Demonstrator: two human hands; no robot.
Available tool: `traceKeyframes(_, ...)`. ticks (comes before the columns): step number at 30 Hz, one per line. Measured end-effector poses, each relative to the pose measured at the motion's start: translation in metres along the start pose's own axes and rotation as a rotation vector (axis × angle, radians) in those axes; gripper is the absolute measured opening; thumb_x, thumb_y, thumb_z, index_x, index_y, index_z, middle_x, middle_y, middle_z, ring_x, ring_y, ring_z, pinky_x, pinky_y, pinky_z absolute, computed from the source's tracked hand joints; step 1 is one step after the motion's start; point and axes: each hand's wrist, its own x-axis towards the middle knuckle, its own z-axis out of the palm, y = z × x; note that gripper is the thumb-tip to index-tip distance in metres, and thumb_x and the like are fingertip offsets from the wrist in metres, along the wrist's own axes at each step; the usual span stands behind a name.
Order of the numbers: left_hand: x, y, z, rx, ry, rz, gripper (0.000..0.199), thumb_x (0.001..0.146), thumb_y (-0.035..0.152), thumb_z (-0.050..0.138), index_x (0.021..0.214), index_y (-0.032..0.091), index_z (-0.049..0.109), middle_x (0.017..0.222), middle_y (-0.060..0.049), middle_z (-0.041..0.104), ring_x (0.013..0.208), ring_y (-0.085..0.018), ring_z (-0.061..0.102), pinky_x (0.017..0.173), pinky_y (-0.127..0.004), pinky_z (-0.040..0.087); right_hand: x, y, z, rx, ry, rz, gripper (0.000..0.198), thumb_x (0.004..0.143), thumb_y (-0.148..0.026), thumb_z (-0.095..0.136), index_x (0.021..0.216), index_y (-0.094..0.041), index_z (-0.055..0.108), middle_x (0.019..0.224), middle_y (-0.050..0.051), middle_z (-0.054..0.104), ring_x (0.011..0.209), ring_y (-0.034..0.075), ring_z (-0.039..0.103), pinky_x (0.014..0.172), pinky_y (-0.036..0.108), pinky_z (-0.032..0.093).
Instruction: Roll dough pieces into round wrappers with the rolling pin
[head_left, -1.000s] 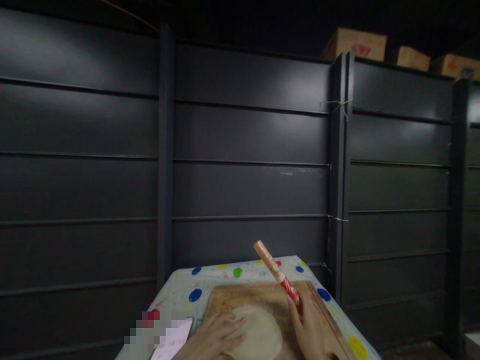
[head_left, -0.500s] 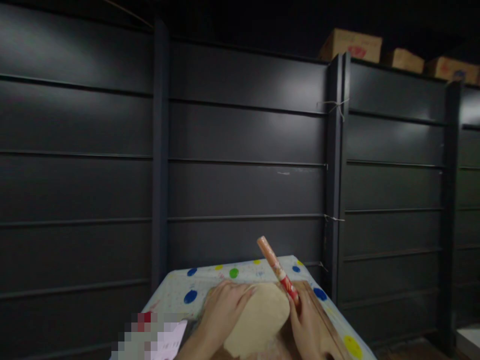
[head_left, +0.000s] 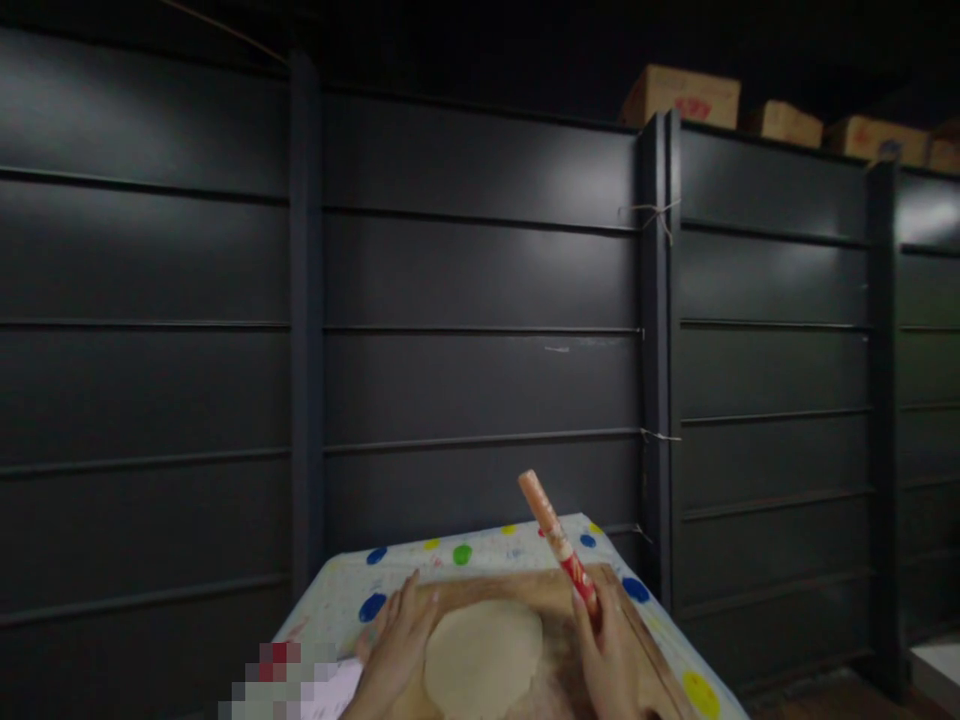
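A flat, roundish sheet of dough point(head_left: 484, 658) lies on a wooden board point(head_left: 559, 625). At the dough's left edge is my left hand point(head_left: 401, 630), its fingers spread and holding nothing. My right hand point(head_left: 611, 650) grips a rolling pin point(head_left: 551, 525) by its lower end, to the right of the dough. The pin is wooden with a red printed wrap, tilted with its far end up and to the left, apart from the dough. My right palm and the pin's near end are hidden by the fingers.
The board rests on a table with a white cloth point(head_left: 337, 600) dotted blue, green and yellow. A pale sheet point(head_left: 334, 693) lies at the left, beside a pixelated patch. A dark panelled wall point(head_left: 480, 380) stands behind; cardboard boxes point(head_left: 690, 95) sit along its top right.
My left hand has moved left, off the dough. The dough now lies lower and flat on the board, more of which shows. My right hand still holds the rolling pin in nearly the same place.
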Motion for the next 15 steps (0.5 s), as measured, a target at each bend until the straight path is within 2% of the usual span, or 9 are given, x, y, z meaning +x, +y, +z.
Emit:
traceKeyframes(3,0.000,-0.008,-0.004,0.001,0.083,-0.103,0.060,0.096,0.044,0.031,0.152,0.024,0.031,0.147,-0.014,0.049,0.132,-0.033,0.049,0.108,-0.057,0.035,-0.001,0.003,0.002,-0.058,-0.008,-0.015,0.046,0.097,-0.061,0.040,0.097,-0.025,0.069,0.090,0.010,0.072,0.092,0.029,0.065,0.079,0.035,0.051)
traceKeyframes(7,0.009,-0.002,-0.020,-0.004,0.224,-0.115,0.063,0.099,0.046,0.026,0.156,0.020,0.019,0.162,-0.016,0.021,0.144,-0.032,0.031,0.113,-0.057,0.027,-0.002,0.004,-0.001,-0.097,-0.044,-0.036,0.047,0.096,-0.061,0.042,0.098,-0.025,0.071,0.089,0.011,0.072,0.095,0.031,0.066,0.080,0.036,0.051)
traceKeyframes(9,0.014,0.008,-0.031,-0.019,0.330,-0.104,0.062,0.101,0.048,0.023,0.156,0.019,0.019,0.163,-0.017,0.014,0.146,-0.032,0.027,0.113,-0.056,0.026,-0.002,0.004,-0.001,-0.082,-0.073,-0.049,0.047,0.096,-0.060,0.041,0.101,-0.024,0.072,0.091,0.011,0.072,0.094,0.030,0.066,0.080,0.036,0.051)
traceKeyframes(12,0.013,0.028,-0.045,-0.023,0.450,-0.039,0.060,0.103,0.046,0.024,0.154,0.016,0.023,0.163,-0.020,0.014,0.145,-0.034,0.027,0.113,-0.058,0.025,-0.004,0.005,0.001,-0.049,-0.125,-0.059,0.048,0.096,-0.061,0.042,0.103,-0.024,0.072,0.095,0.011,0.073,0.092,0.029,0.067,0.079,0.036,0.052)
traceKeyframes(15,0.004,0.047,-0.052,0.063,0.440,0.169,0.055,0.103,0.037,0.027,0.155,0.020,0.026,0.165,-0.017,0.010,0.148,-0.033,0.022,0.116,-0.059,0.018,-0.006,0.002,0.005,-0.017,-0.239,-0.063,0.046,0.095,-0.058,0.045,0.104,-0.024,0.074,0.098,0.011,0.075,0.090,0.029,0.068,0.077,0.036,0.053)
